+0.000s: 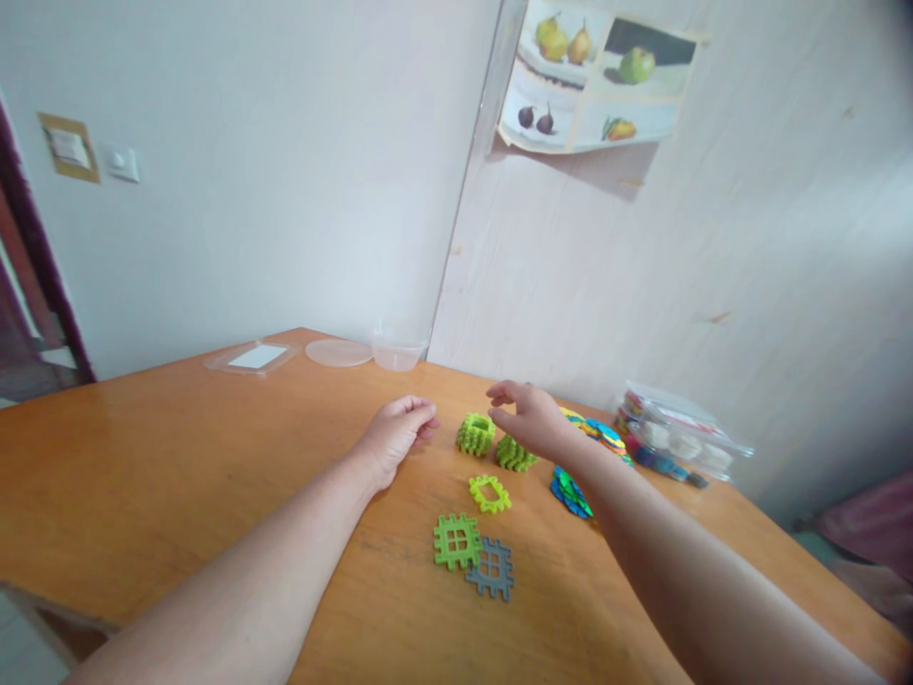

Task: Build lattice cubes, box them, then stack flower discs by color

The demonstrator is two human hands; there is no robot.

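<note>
Fingers (505, 390) of the right hand (536, 419) hung spread near a green stack (516, 456), apparently reaching; grasping would require closing. Left hand (400, 434): fingers pressed together.

left grip (400, 428): fingers curled, thumb on top | right grip (532, 416): thumb and fingers parted | arms (285, 561) outstretched

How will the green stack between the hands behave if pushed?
The green stack looks layered, so it might shear apart. Its open middle suggests it is light. Its knobbly sides could snag on the neighbouring green stack.
</note>
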